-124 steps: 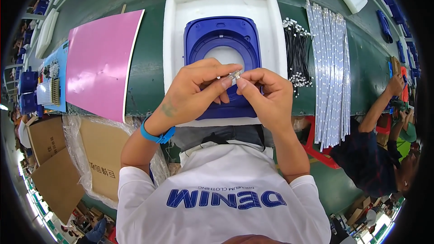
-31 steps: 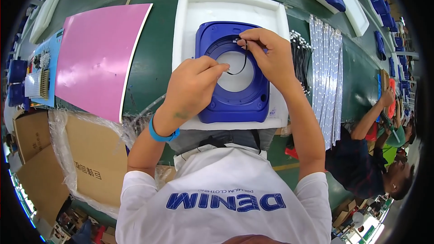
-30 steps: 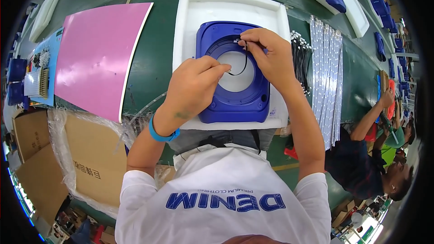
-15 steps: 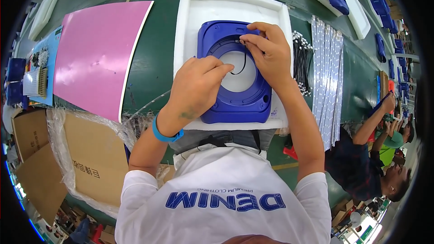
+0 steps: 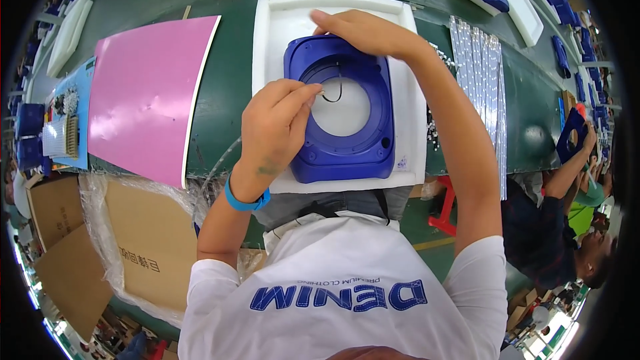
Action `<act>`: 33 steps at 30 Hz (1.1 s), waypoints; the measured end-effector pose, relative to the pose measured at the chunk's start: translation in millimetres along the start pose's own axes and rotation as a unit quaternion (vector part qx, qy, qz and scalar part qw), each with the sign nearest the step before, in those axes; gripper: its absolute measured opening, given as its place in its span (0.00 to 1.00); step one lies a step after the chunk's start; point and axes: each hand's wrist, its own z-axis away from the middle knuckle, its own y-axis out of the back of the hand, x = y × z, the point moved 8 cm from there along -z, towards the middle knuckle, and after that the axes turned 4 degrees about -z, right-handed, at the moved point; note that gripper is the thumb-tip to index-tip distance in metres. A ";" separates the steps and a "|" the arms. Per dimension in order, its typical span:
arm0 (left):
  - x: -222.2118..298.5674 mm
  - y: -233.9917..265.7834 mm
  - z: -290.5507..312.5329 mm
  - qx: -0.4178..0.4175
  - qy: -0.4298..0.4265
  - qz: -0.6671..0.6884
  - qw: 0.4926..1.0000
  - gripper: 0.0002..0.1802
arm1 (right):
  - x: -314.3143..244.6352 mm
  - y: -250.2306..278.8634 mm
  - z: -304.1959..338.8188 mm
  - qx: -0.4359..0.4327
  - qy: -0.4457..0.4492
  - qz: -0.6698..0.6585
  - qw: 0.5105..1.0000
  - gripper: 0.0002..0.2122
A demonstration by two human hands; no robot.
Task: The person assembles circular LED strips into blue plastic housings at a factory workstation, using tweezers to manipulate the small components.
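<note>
A blue plastic housing with a large round opening lies in a white foam tray in front of me. A thin black cable hangs in a loop across the opening. My left hand, wearing a blue wristband, is closed at the opening's left rim and pinches the cable's small end between thumb and fingers. At the far edge of the housing, my right hand reaches over with its back toward me. Its visible fingers point left, stretched out near the tray's far rim, and some fingertips are hidden.
Right of the tray lie dark cables with white connectors and long light strips. A pink sheet covers the bench to the left. Cardboard boxes stand below it. A co-worker holds a blue part at the right.
My right hand has let go of the cable at the upper rim and moved up and left over the housing's far edge. My left hand still pinches the cable, slightly further left.
</note>
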 end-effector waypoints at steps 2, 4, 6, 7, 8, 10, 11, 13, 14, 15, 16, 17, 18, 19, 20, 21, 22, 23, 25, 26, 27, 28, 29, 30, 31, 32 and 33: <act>-4.6 -6.4 2.3 -0.025 0.003 -0.028 0.999 0.09 | -4.5 -5.6 -19.5 -0.055 -0.033 -0.011 0.998 0.43; -4.4 -9.0 3.5 -0.029 -0.002 -0.033 0.999 0.09 | -0.7 -19.2 -27.9 -0.113 -0.066 -0.022 0.991 0.47; -4.4 -8.4 3.2 -0.030 0.001 -0.042 0.999 0.09 | 2.3 -15.9 -34.5 0.001 -0.069 0.086 0.994 0.48; -7.1 -8.1 2.6 -0.031 0.018 -0.037 0.999 0.10 | 5.5 -12.3 -35.9 -0.020 -0.066 0.036 0.997 0.42; -9.1 -8.1 2.2 -0.032 0.036 -0.031 0.998 0.11 | 13.1 -10.4 -35.6 -0.020 -0.066 0.036 0.997 0.42; 3.8 -7.6 -9.1 -0.016 -0.001 -0.066 0.998 0.12 | 38.7 16.2 -36.9 0.136 0.022 -0.264 0.955 0.32; 10.7 -4.6 -13.7 0.002 -0.033 -0.105 0.994 0.14 | 40.7 38.0 -22.1 0.321 0.100 -0.293 0.895 0.22; 11.0 -9.2 -19.4 -0.022 -0.050 -0.115 0.992 0.15 | 57.2 41.6 -3.2 0.407 0.145 -0.372 0.822 0.20; 10.9 -13.2 -22.0 -0.045 -0.066 -0.125 0.989 0.17 | 59.2 44.9 19.4 0.483 0.187 -0.443 0.732 0.18; 10.5 -12.9 -26.0 -0.046 -0.065 -0.125 0.989 0.17 | 54.3 44.6 31.5 0.482 0.186 -0.444 0.732 0.18; 12.9 -19.4 -30.3 -0.084 -0.086 -0.152 0.981 0.15 | 44.2 45.3 41.2 0.463 0.140 -0.338 0.807 0.18; 15.5 -28.8 -35.4 -0.121 -0.111 -0.175 0.971 0.14 | 39.9 44.6 52.4 0.439 0.090 -0.224 0.865 0.18; 12.8 -31.2 -40.9 -0.122 -0.110 -0.176 0.971 0.14 | 42.5 42.1 63.9 0.438 0.091 -0.225 0.866 0.18; 12.0 -39.7 -44.4 -0.150 -0.141 -0.224 0.953 0.11 | 29.9 42.1 80.4 0.463 0.133 -0.088 0.872 0.16; 11.5 -47.1 -46.3 -0.177 -0.171 -0.274 0.930 0.09 | 14.0 34.6 95.2 0.479 0.174 0.049 0.859 0.15; 10.3 -47.7 -50.7 -0.178 -0.170 -0.275 0.929 0.09 | 3.6 27.2 111.4 0.484 0.200 0.055 0.850 0.13; 6.8 -51.0 -53.2 -0.207 -0.165 -0.294 0.919 0.08 | -8.6 17.0 129.7 0.489 0.226 0.060 0.840 0.12; 5.2 -57.5 -56.8 -0.235 -0.166 -0.310 0.906 0.07 | -17.8 -1.7 145.6 0.459 0.276 0.049 0.843 0.11; 1.8 -63.6 -63.0 -0.254 -0.173 -0.313 0.899 0.08 | -40.5 -56.9 166.5 0.368 0.364 0.044 0.855 0.11; 1.2 -69.5 -63.3 -0.274 -0.179 -0.311 0.892 0.09 | -55.8 -89.4 172.4 0.309 0.396 0.054 0.863 0.12; 1.4 -70.5 -64.5 -0.279 -0.184 -0.311 0.889 0.09 | -73.4 -117.5 176.2 0.273 0.421 0.055 0.863 0.13; 1.1 -70.8 -66.7 -0.283 -0.178 -0.295 0.895 0.11 | -89.7 -144.6 176.6 0.238 0.446 0.056 0.861 0.13; 1.4 -69.4 -68.3 -0.284 -0.169 -0.280 0.901 0.12 | -101.9 -171.1 173.7 0.211 0.465 0.074 0.856 0.14; 2.5 -67.9 -66.5 -0.289 -0.172 -0.283 0.898 0.12 | -110.6 -197.6 170.3 0.184 0.485 0.090 0.850 0.14; 4.6 -64.6 -66.4 -0.280 -0.166 -0.274 0.905 0.08 | -113.1 -218.4 166.8 0.188 0.485 0.087 0.850 0.14; 5.5 -61.9 -67.2 -0.271 -0.158 -0.264 0.912 0.06 | -114.5 -245.8 163.3 0.156 0.494 0.109 0.848 0.14; 5.7 -63.6 -68.6 -0.273 -0.161 -0.264 0.911 0.06 | -116.8 -256.7 161.1 0.124 0.500 0.132 0.847 0.15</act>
